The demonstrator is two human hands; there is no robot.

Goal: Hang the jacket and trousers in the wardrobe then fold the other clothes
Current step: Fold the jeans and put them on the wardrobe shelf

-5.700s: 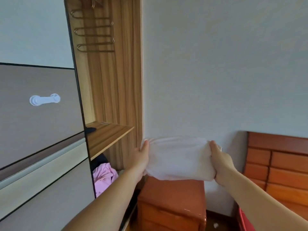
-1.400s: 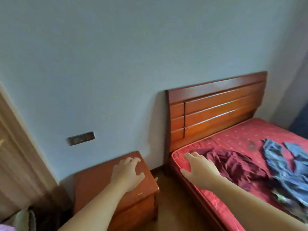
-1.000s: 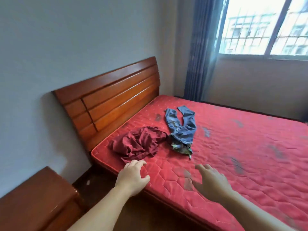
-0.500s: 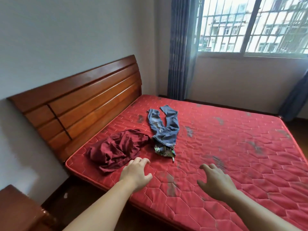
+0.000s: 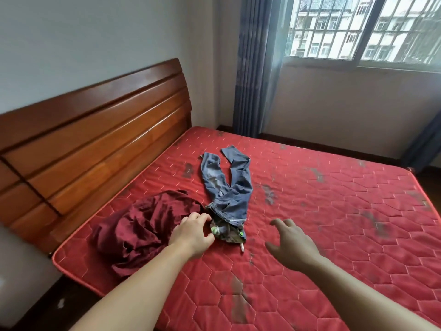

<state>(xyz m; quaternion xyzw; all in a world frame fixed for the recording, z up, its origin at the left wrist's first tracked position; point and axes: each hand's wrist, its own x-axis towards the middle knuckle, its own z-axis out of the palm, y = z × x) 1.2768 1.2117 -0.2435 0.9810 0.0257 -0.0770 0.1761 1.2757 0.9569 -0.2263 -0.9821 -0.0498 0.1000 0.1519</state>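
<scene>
A crumpled dark red garment [image 5: 145, 225] lies on the red mattress [image 5: 334, 223] near the headboard. Beside it, small blue jeans [image 5: 229, 185] are spread with the legs pointing away, and a camouflage-patterned piece [image 5: 229, 231] sits at their waist end. My left hand [image 5: 191, 235] hovers between the red garment and the jeans' waist, fingers curled and apart, holding nothing. My right hand [image 5: 292, 244] is open above the mattress to the right of the jeans, fingers spread.
A wooden headboard [image 5: 95, 144] stands along the left wall. Blue curtains [image 5: 257, 68] and a barred window [image 5: 362, 27] are at the far side. Dark floor [image 5: 47, 304] shows at the bed's near left corner.
I have turned from the wardrobe and bedside cabinet to the bed; the white folded cloth is no longer in my hands. Both hands have moved forward toward the clothes.
</scene>
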